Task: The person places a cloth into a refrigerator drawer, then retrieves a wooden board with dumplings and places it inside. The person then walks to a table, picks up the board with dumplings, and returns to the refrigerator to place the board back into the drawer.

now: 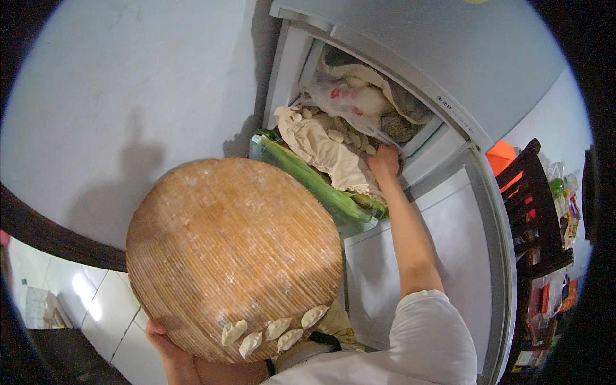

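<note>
A round, ribbed tan tray [234, 237], dusted with white flour, fills the lower middle. My left hand [163, 340] is closed on its lower left edge. Several raw dumplings [278, 328] lie along the tray's near right edge. My right hand [385, 162] reaches into a pulled-out freezer drawer, beside a cream cloth [321, 151] and several pale dumplings [351, 136] on it. The fingers of that hand are hidden, so I cannot tell what they hold. Long green leaves [314, 186] lie along the drawer's front.
The open fridge door [459, 237] stands to the right of my right arm, below a closed upper door [449, 51]. Deeper in the compartment are plastic bags [359, 96]. A dark chair [536, 205] stands far right. The white wall [128, 96] rises at left.
</note>
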{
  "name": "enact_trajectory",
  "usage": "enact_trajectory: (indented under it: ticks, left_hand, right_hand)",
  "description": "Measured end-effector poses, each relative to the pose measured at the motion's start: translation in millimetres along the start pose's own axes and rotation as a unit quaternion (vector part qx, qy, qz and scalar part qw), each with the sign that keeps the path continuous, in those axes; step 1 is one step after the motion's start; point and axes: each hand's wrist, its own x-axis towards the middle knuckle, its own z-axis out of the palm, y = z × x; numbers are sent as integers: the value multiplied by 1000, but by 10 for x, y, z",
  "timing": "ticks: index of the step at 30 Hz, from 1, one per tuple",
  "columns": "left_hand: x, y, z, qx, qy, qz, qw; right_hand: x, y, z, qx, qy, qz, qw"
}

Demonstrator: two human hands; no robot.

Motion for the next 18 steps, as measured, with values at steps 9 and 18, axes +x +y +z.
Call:
enact_trajectory:
  ticks: [9,18]
  left_hand:
    - [4,15,-18,-1,-5,1,1000]
    - [12,-5,-33,20,-18,1,1000]
  right_hand:
    - [-157,-58,-11,1,103,25,994]
    - [219,-11,455,368,108,-106,917]
